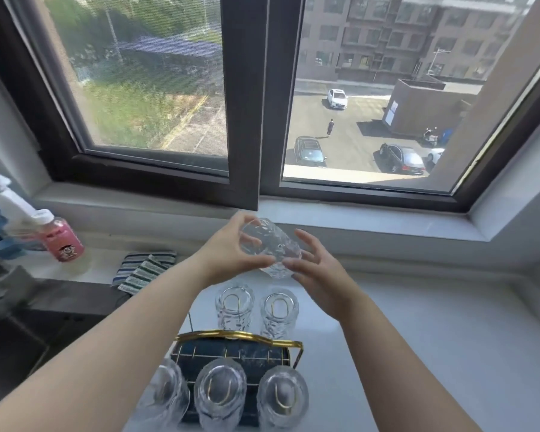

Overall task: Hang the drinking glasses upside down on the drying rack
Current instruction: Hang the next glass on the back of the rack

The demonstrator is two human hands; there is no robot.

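Note:
A clear textured drinking glass is held tilted in the air above the rack, in front of the window sill. My left hand grips it from the left, thumb under it. My right hand touches its lower right side with spread fingers. Below stands the gold wire drying rack on a dark tray. Two glasses hang upside down on its far pegs. Three more hang upside down on the near pegs.
The rack stands on a white counter below a dark-framed window. A pink-labelled bottle and a spray bottle stand at the left. Striped cloths lie left of the rack. A dark sink area lies at lower left.

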